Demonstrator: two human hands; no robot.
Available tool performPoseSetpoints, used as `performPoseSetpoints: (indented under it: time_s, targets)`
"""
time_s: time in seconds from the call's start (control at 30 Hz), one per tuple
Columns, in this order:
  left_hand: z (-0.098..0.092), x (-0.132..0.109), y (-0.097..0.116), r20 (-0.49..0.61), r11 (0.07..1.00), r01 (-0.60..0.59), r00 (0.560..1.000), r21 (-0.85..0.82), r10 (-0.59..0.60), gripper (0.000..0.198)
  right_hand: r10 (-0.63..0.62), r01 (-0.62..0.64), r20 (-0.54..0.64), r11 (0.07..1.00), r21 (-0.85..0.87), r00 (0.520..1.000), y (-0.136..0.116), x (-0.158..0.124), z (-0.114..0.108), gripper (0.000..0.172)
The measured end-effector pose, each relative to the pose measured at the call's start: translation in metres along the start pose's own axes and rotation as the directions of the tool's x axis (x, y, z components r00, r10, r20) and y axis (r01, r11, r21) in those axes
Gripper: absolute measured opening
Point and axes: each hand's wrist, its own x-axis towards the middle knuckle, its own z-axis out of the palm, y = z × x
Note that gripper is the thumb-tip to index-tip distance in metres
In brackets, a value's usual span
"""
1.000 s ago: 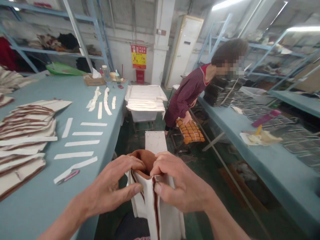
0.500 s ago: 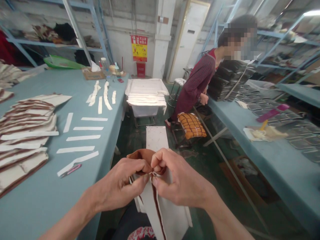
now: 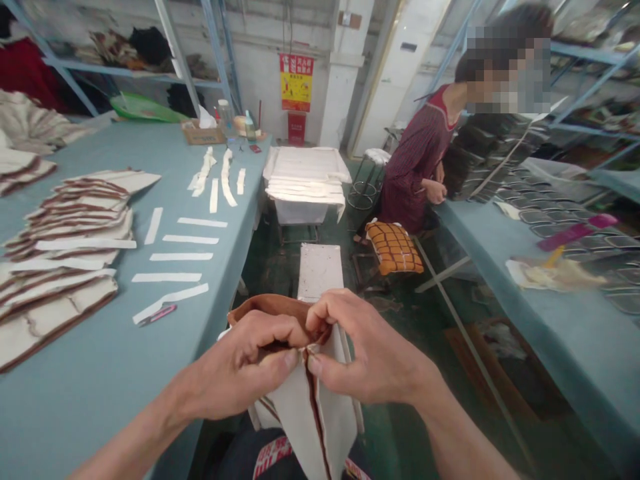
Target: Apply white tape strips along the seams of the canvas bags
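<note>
Over my lap hangs a sewn piece with off-white backing (image 3: 295, 407) and a brown leather-like inner side, a brown line running down its seam. My left hand (image 3: 247, 360) pinches its top edge just left of the seam, thumb against bent fingers. Close beside it, my right hand (image 3: 370, 353) grips the same edge to the right of the seam. The fingertips nearly meet there and hide part of the edge. Brown material (image 3: 270, 307) curves up behind the fingers.
On the left blue table (image 3: 65, 413) lie white strips (image 3: 181, 257), pink-handled snips (image 3: 159, 315) and stacked brown-edged pieces (image 3: 75, 193). Ahead stands a pile of white sheets (image 3: 307, 167). A co-worker (image 3: 415, 160) sits at the right table (image 3: 480, 247), near an orange cushion (image 3: 394, 248).
My view has shifted, so the surroundings sit farther right. Both hands keep pinching the seam edge, and more of the brown side shows on the left. The co-worker has lowered onto a seat.
</note>
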Motion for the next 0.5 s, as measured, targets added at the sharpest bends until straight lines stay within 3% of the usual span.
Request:
performPoseSetpoints:
  time_s: [0.1, 0.27, 0.37, 0.5]
  targets:
    - [-0.003, -0.005, 0.003, 0.022, 0.998, 0.006, 1.0, -0.062, -0.005, 0.023, -0.049, 0.049, 0.04, 0.999, -0.003, 0.998, 0.002, 0.002, 0.002, 0.018]
    - [-0.017, -0.012, 0.014, 0.089, 0.998, 0.06, 0.994, 0.031, -0.062, 0.025, -0.081, 0.08, 0.1, 0.997, 0.015, 0.992, 0.004, 0.009, 0.009, 0.015]
    - [-0.03, -0.015, 0.021, 0.197, 0.99, 0.133, 0.973, -0.046, -0.122, 0.044, -0.065, 0.059, 0.136, 0.997, 0.048, 0.989, 0.006, 0.014, 0.013, 0.01]
    - [-0.038, -0.017, 0.032, 0.156, 0.978, 0.196, 0.97, -0.065, -0.184, 0.07, -0.028, 0.011, 0.184, 0.996, 0.093, 0.982, 0.008, 0.019, 0.014, 0.009]
